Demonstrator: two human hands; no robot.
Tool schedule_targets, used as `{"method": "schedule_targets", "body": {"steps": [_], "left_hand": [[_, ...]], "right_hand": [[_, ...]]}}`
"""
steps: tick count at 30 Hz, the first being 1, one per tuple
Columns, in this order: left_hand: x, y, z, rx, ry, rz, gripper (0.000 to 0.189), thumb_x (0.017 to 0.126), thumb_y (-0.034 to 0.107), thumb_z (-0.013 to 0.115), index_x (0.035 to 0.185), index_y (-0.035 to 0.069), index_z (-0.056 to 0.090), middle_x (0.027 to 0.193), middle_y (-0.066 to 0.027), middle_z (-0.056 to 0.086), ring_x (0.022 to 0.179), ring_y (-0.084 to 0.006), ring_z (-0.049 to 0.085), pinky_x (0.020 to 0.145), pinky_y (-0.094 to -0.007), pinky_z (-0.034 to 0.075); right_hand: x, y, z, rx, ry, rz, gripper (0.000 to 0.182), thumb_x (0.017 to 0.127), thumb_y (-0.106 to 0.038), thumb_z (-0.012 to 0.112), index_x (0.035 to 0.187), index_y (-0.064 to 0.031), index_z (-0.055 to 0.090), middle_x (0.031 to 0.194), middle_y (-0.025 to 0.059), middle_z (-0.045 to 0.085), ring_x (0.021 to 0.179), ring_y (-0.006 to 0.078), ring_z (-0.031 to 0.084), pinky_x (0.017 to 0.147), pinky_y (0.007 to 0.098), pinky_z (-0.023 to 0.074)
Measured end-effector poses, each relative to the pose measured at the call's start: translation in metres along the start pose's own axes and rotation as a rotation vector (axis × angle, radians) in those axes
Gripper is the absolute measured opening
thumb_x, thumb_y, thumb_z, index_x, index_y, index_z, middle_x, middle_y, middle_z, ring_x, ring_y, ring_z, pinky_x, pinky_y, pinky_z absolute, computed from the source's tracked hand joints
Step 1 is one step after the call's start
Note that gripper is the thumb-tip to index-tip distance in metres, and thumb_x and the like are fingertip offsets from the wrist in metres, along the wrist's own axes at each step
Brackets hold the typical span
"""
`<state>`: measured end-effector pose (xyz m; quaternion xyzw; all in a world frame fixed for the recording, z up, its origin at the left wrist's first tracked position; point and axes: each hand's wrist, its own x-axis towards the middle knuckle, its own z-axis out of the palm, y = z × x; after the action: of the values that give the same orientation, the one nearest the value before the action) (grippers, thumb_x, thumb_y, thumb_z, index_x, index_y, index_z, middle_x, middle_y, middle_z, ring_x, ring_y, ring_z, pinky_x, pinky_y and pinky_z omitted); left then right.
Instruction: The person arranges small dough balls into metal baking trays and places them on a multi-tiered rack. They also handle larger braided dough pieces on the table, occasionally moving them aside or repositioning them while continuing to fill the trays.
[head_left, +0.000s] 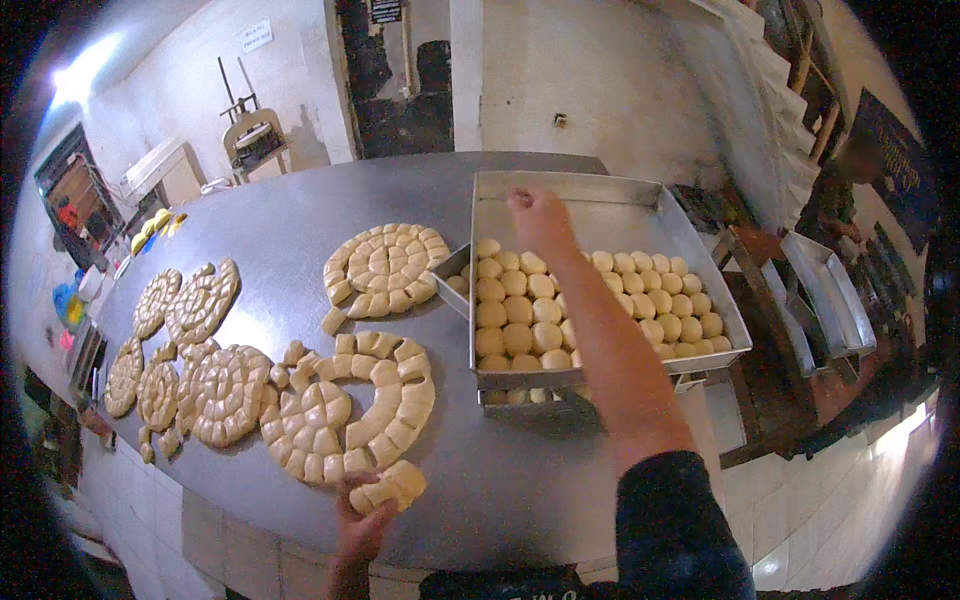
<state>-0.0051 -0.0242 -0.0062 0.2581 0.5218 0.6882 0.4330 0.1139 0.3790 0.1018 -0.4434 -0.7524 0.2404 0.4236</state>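
Note:
My left hand (363, 526), at the table's near side, holds a few joined pieces of cut dough (397, 484). Just beyond it lies a partly broken-up spiral of cut dough (390, 409), with a gap near its centre. My right hand (541, 217) is over the far part of a large metal tray (611, 189), its fingers curled; whether anything is inside them is hidden. Rows of round dough balls (517, 309) fill the tray's near part, and my right forearm covers some of them. The tray's far strip shows bare metal.
Another dough spiral (388, 259) and several more (225, 394) spread leftward across the grey table (300, 206). Under the large tray sits a second tray (517, 397) holding dough. At right, a person (832, 202) stands near metal pans (821, 300). A dough press (251, 139) is by the wall.

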Motion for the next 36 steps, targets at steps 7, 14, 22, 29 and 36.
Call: {"method": "schedule_targets", "body": {"steps": [7, 14, 22, 29, 36], "left_hand": [[0.004, -0.005, 0.017, 0.048, -0.265, 0.135, 0.037, 0.068, 0.004, 0.072, 0.097, 0.005, 0.049, 0.103, -0.0119, 0.054, 0.091, -0.0202, 0.054, 0.076, -0.0305, 0.048], [0.019, -0.033, -0.041, 0.372, -0.161, -0.017, 0.029, 0.074, 0.005, 0.067, 0.099, 0.004, 0.052, 0.091, -0.0065, 0.059, 0.083, -0.0147, 0.056, 0.072, -0.0285, 0.048], [0.013, -0.006, -0.039, 0.182, -0.274, -0.296, 0.032, 0.078, 0.005, 0.060, 0.107, 0.004, 0.047, 0.101, -0.0059, 0.053, 0.094, -0.0156, 0.051, 0.079, -0.0300, 0.044], [0.010, 0.013, -0.044, 0.452, -0.350, -0.145, 0.028, 0.078, 0.003, 0.058, 0.105, 0.001, 0.048, 0.098, -0.0072, 0.054, 0.093, -0.0164, 0.052, 0.081, -0.0292, 0.044], [0.000, 0.001, -0.013, 0.293, -0.433, -0.281, 0.035, 0.075, 0.005, 0.058, 0.108, 0.002, 0.047, 0.100, -0.0074, 0.054, 0.093, -0.0163, 0.053, 0.082, -0.0295, 0.043]], "right_hand": [[-0.243, -0.079, -0.028, 0.345, -0.611, -0.348, 0.052, 0.083, -0.024, 0.059, 0.129, -0.0084, 0.040, 0.135, 0.0102, 0.038, 0.122, 0.0221, 0.038, 0.102, 0.0351, 0.0280], [-0.386, -0.007, -0.071, 0.166, -0.282, 0.434, 0.030, 0.084, -0.018, 0.056, 0.112, -0.0098, 0.058, 0.106, 0.0111, 0.059, 0.099, 0.0244, 0.056, 0.087, 0.0351, 0.0429], [-0.360, 0.112, -0.064, -0.977, 0.139, 0.160, 0.045, 0.081, -0.027, 0.055, 0.120, -0.0061, 0.046, 0.118, 0.0200, 0.048, 0.109, 0.0370, 0.042, 0.092, 0.0488, 0.0321], [-0.415, 0.101, -0.071, -0.759, -0.157, 0.224, 0.042, 0.072, -0.030, 0.064, 0.103, -0.0043, 0.052, 0.103, 0.0172, 0.052, 0.099, 0.0354, 0.046, 0.086, 0.0459, 0.0357], [-0.356, 0.093, -0.046, -0.630, -0.104, 0.229, 0.031, 0.068, -0.025, 0.064, 0.091, -0.0048, 0.057, 0.100, 0.0149, 0.055, 0.096, 0.0323, 0.047, 0.085, 0.0430, 0.0371]]}}
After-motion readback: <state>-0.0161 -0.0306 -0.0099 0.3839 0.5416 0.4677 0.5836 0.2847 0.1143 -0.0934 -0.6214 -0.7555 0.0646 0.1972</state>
